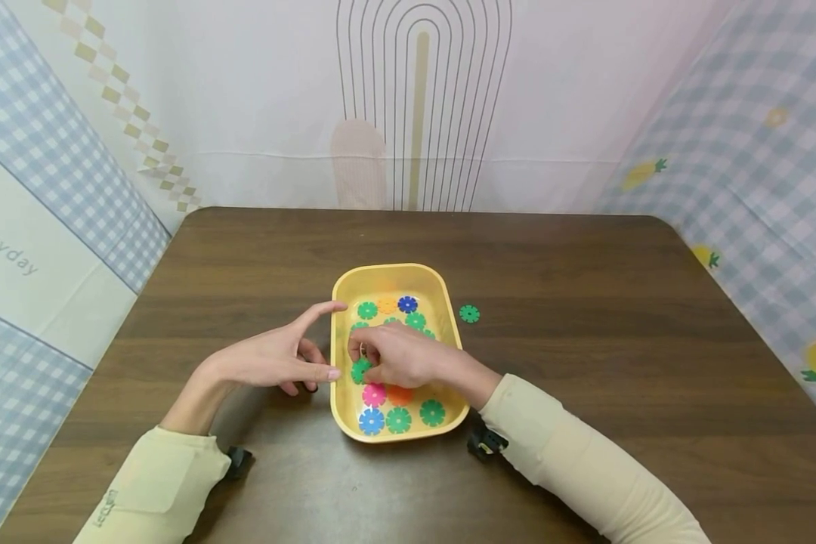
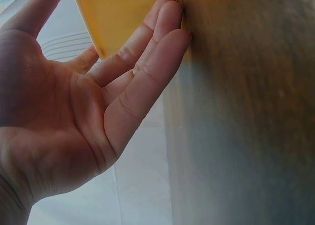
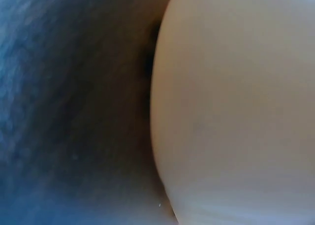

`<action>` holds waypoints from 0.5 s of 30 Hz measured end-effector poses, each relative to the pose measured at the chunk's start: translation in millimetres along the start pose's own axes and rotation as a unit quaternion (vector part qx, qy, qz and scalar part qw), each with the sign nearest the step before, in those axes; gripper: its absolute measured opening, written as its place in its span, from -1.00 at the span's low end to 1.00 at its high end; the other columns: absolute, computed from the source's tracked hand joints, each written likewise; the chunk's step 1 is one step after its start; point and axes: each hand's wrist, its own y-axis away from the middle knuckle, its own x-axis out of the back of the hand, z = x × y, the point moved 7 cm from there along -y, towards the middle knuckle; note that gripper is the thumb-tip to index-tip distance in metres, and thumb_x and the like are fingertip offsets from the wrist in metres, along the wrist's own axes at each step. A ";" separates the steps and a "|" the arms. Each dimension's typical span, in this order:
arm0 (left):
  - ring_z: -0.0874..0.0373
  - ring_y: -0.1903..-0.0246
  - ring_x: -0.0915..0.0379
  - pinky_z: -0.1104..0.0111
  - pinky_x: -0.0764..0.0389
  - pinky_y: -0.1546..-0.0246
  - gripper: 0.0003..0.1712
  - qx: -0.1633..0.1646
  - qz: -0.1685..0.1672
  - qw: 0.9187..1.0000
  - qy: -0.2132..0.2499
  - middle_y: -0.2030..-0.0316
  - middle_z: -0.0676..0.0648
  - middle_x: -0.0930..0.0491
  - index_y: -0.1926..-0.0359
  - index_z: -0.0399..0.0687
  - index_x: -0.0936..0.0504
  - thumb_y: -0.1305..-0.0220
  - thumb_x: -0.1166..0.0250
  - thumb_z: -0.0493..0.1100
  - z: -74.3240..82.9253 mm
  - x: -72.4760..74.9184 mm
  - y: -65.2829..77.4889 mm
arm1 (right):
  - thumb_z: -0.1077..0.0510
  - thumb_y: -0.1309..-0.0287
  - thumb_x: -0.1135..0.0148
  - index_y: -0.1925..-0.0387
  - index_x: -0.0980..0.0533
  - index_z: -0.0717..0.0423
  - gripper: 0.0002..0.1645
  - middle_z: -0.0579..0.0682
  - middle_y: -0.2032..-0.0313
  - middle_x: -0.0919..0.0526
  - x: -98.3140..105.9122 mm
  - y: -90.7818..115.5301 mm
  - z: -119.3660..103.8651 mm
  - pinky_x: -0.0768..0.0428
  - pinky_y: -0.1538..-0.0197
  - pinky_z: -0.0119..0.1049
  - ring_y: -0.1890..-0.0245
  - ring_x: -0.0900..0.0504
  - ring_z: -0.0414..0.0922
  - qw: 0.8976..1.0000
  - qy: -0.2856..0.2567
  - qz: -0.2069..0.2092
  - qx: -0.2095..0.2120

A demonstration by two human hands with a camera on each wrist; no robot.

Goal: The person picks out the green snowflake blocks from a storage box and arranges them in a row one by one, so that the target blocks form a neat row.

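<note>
A yellow plastic tray [image 1: 449, 302] holds several flat, notched snowflake discs in green, blue, pink and orange. At its left side is my left hand [image 1: 272, 359], index fingertip and thumb tip at the rim; in the left wrist view the other fingers [image 2: 147, 77] lie loosely extended near the tray's outer wall. My right hand [image 1: 404, 355] reaches inside over the right rim. Its bent index finger and thumb pinch a green snowflake disc [image 1: 360, 371]. The right wrist view shows only a blurred skin surface, so its fingers are hidden there.
One green disc [image 1: 470, 313] lies outside on the brown wooden table [image 1: 585, 317], right of the tray. Within the tray, a blue disc [image 1: 371, 421] and a pink disc [image 1: 374, 394] lie near the front. Patterned cloth [image 1: 258, 91] hangs behind the table.
</note>
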 end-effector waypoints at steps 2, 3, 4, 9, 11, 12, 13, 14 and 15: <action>-0.02 0.23 -0.68 0.13 -0.77 0.23 0.18 -0.001 -0.001 1.000 0.001 0.20 -0.20 -0.71 -0.67 0.36 0.22 -0.37 -0.45 0.15 0.2 0.0 0.0 | 0.15 -0.32 -0.47 0.08 -0.52 -0.11 -0.73 -0.12 0.44 -0.54 0.6 0.4 -0.6 -0.41 0.30 -0.35 0.42 -0.48 -0.16 1.000 0.002 0.002 0.004; -0.02 0.24 -0.68 0.13 -0.77 0.23 0.18 -0.001 -0.001 1.000 0.001 0.20 -0.20 -0.71 -0.67 0.36 0.22 -0.37 -0.45 0.15 0.2 0.0 0.0 | 0.15 -0.32 -0.47 0.07 -0.53 -0.10 -0.73 -0.12 0.44 -0.54 1.0 0.6 -1.0 -0.41 0.31 -0.35 0.43 -0.48 -0.16 1.000 0.003 0.003 0.005; -0.02 0.24 -0.68 0.13 -0.77 0.23 0.18 -0.002 -0.002 1.000 0.002 0.21 -0.20 -0.72 -0.67 0.36 0.22 -0.37 -0.45 0.14 0.3 0.0 0.0 | 0.15 -0.32 -0.47 0.07 -0.53 -0.10 -0.73 -0.11 0.44 -0.55 1.3 0.7 -1.3 -0.41 0.31 -0.35 0.43 -0.48 -0.16 1.000 0.002 0.004 0.007; -0.03 0.26 -0.69 0.12 -0.77 0.25 0.17 -0.006 -0.001 1.000 0.003 0.22 -0.20 -0.72 -0.67 0.39 0.23 -0.38 -0.45 0.13 0.9 0.1 0.2 | 0.16 -0.31 -0.47 0.03 -0.56 -0.08 -0.72 -0.10 0.40 -0.58 2.7 0.7 -0.4 -0.45 0.31 -0.37 0.42 -0.50 -0.17 1.000 -0.020 0.009 0.008; -0.02 0.26 -0.69 0.12 -0.77 0.25 0.17 -0.005 0.000 1.000 0.002 0.22 -0.19 -0.72 -0.67 0.40 0.22 -0.38 -0.45 0.14 0.8 0.1 0.0 | 0.18 -0.31 -0.46 0.01 -0.56 -0.07 -0.70 -0.09 0.39 -0.59 3.5 1.2 0.8 -0.49 0.34 -0.38 0.43 -0.52 -0.17 0.999 -0.038 0.013 0.005; -0.02 0.25 -0.69 0.12 -0.77 0.25 0.17 -0.005 0.000 1.000 0.003 0.22 -0.19 -0.72 -0.67 0.40 0.23 -0.38 -0.45 0.14 0.7 0.0 -0.1 | 0.19 -0.31 -0.46 0.01 -0.55 -0.07 -0.70 -0.08 0.39 -0.60 4.1 1.6 1.2 -0.49 0.35 -0.38 0.44 -0.52 -0.17 0.999 -0.046 0.015 0.004; -0.02 0.25 -0.69 0.12 -0.77 0.25 0.17 -0.005 -0.001 1.000 0.003 0.22 -0.20 -0.72 -0.67 0.40 0.23 -0.39 -0.45 0.14 0.5 -0.1 -0.2 | 0.21 -0.30 -0.45 0.02 -0.55 -0.06 -0.70 -0.08 0.39 -0.60 4.9 2.0 1.6 -0.50 0.36 -0.38 0.45 -0.53 -0.17 0.998 -0.055 0.018 0.004; -0.03 0.25 -0.69 0.12 -0.77 0.25 0.17 -0.005 -0.002 1.000 0.005 0.21 -0.20 -0.72 -0.67 0.40 0.23 -0.39 -0.45 0.14 0.4 -0.3 -0.3 | 0.22 -0.30 -0.45 0.03 -0.55 -0.06 -0.71 -0.07 0.40 -0.61 5.8 2.6 1.8 -0.52 0.36 -0.38 0.45 -0.54 -0.17 0.998 -0.061 0.021 0.004; -0.03 0.25 -0.69 0.12 -0.77 0.25 0.17 -0.004 -0.002 1.000 0.006 0.21 -0.20 -0.72 -0.67 0.40 0.23 -0.39 -0.45 0.14 0.2 -0.5 -0.3 | 0.23 -0.30 -0.44 0.05 -0.55 -0.06 -0.72 -0.07 0.40 -0.61 6.5 3.0 2.0 -0.52 0.35 -0.38 0.45 -0.54 -0.17 0.998 -0.064 0.025 0.005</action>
